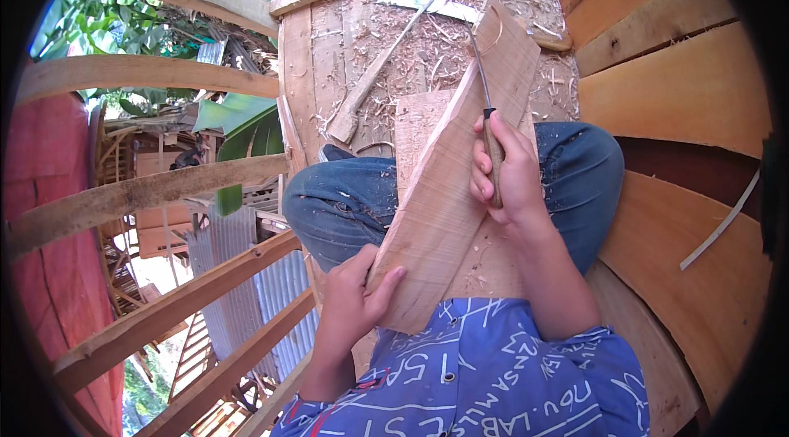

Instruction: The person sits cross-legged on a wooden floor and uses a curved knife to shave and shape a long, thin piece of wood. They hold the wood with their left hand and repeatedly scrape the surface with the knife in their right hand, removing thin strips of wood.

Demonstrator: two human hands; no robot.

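Note:
A long wooden board lies slanted across my lap, its pointed far end reaching over the wood shavings. My left hand grips the board's near left edge, thumb on the upper face. In my right hand is a knife with a wooden handle, my fingers wrapped round it. The thin blade points away from me, along the board's left edge near its far end; whether it touches the wood I cannot tell. Under the slanted board, a flat wooden plank rests between my bent legs.
Wood shavings cover the plank floor ahead. A machete-like blade and a long tapered stick lie among them. Wooden rails run along the left, with greenery and metal roofing beyond. A wooden plank wall stands close on the right.

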